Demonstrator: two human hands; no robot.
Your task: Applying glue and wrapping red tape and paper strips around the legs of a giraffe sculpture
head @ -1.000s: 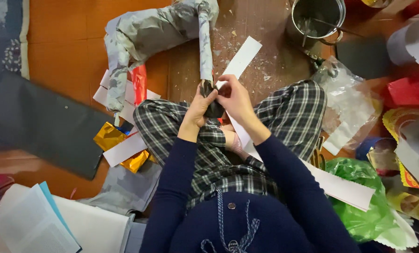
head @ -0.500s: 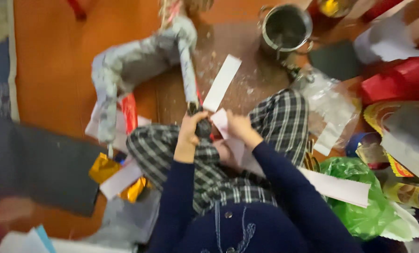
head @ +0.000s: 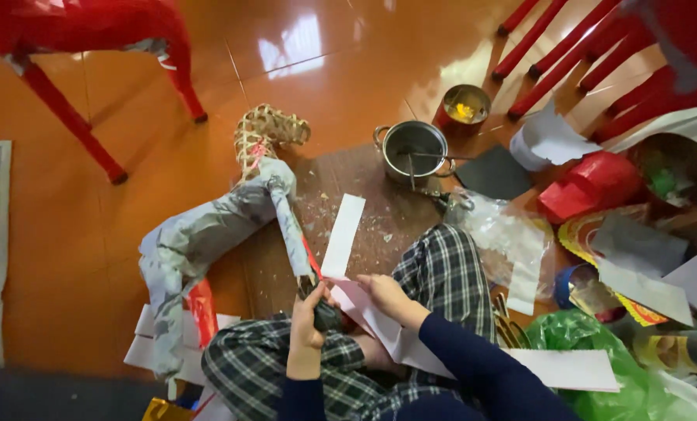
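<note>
Paper strip (head: 343, 235) was pinched by the right hand (head: 381, 294), while the left hand (head: 308, 321) was clamped round the figure's paper-covered leg (head: 294, 234), probably to steady it.

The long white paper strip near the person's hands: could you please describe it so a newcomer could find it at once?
Start at the dark brown mat on the orange floor, below the small steel pot. The long white paper strip runs from mid-mat down to the left hand. Unlike the grey paper-covered figure leg beside it, it is flat, clean and plain white.
</note>
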